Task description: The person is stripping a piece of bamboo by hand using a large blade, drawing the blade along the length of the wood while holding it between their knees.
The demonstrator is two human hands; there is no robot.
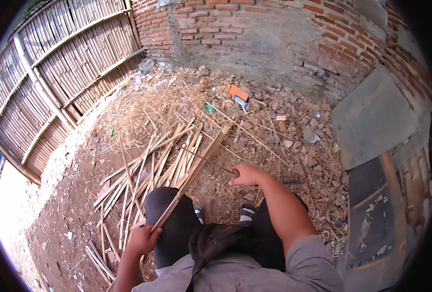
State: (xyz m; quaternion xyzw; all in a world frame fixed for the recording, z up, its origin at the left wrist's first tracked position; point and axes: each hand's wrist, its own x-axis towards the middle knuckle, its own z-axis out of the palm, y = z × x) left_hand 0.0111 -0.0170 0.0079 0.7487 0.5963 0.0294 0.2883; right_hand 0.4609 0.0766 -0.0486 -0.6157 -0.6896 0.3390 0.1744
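Observation:
My left hand [145, 239] is closed round the near end of a long split bamboo piece [190, 176]. The piece slants over my left thigh, its far end pointing away and to the right. In my right hand [247, 175], the fingers wrap the handle of a knife [218, 166] with a long, thin, dark blade. That blade points left, toward the bamboo; whether it touches the bamboo I cannot tell. Left of the held piece, a loose pile of split bamboo strips [165, 158] lies on the dirt.
A bamboo fence [70, 53] stands at the left and a worn brick wall [255, 39] at the back. Rubble [308, 141] and litter cover the ground along the wall. Grey sheets [374, 114] lean at the right. My sandalled feet [247, 211] are between my knees.

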